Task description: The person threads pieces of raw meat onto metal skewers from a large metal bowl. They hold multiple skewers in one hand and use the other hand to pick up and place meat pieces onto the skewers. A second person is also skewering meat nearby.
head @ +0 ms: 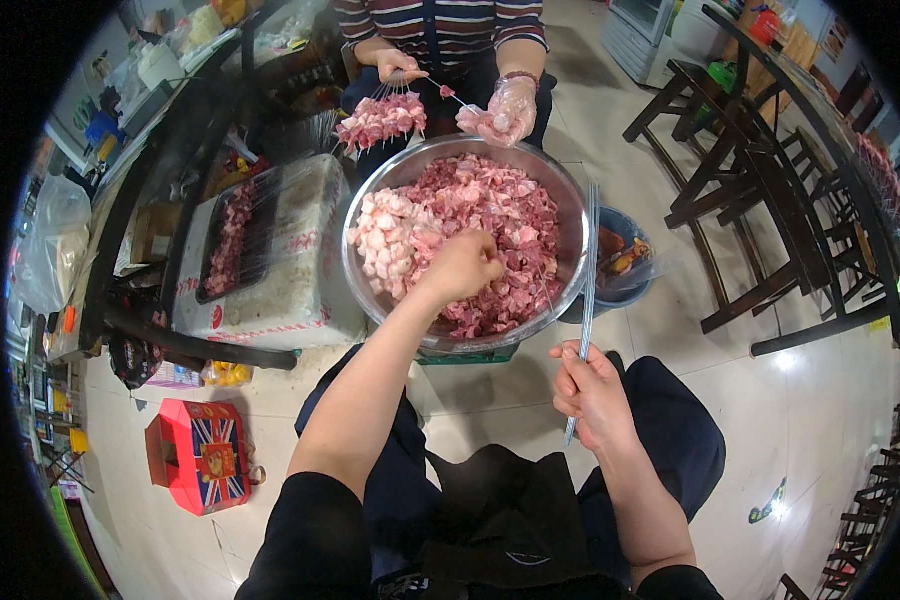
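A large steel bowl (354,281) holds diced red meat (529,195) and, on its left side, pale whitish chunks (382,240). My left hand (461,264) is over the middle of the meat with curled fingers; whether a piece is between them cannot be seen. My right hand (589,386), just outside the bowl's near right edge, is closed around a bundle of flat metal skewers (591,277). A single thin skewer (549,296) runs from its fingertips towards the meat.
Opposite sits a person whose bare hand (399,66) holds loaded meat skewers (382,120) and whose gloved hand (502,112) is at another skewer. A foam box (307,255) with a dark tray (270,225) stands left, a blue bucket (630,296) right, wooden stools (787,217) beyond.
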Demonstrator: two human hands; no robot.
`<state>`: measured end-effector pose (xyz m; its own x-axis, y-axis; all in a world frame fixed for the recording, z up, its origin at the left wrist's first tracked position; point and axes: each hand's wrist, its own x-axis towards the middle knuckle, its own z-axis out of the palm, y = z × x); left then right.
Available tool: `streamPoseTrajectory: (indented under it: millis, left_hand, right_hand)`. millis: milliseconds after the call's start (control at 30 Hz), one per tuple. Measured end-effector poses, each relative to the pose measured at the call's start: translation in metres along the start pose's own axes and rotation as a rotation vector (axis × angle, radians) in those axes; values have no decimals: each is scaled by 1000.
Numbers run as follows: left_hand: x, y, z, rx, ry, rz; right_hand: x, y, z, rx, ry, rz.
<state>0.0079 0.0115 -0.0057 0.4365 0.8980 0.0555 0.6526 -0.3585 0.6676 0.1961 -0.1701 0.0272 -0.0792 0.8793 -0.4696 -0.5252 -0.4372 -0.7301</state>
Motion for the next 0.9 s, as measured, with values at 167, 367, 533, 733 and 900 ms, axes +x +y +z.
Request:
streamPoseTrajectory:
  millis: [167, 367, 533, 733, 900]
  left_hand:
    - [2, 14, -32, -1025, 19, -374]
    - [4, 14, -50, -1255, 83, -433]
    - [2, 7, -52, -1320, 128, -357]
    - [1, 4, -60, -1501, 117, -374]
    - [0, 7, -67, -1535, 39, -420]
  right_hand:
    - [-2, -2, 0, 1, -38, 9]
    - [-3, -1, 2, -18, -80, 37]
    - [-2, 2, 4, -37, -92, 69]
    - [-3, 3, 5, -76, -116, 68]
    - [-3, 4, 5, -144, -132, 71]
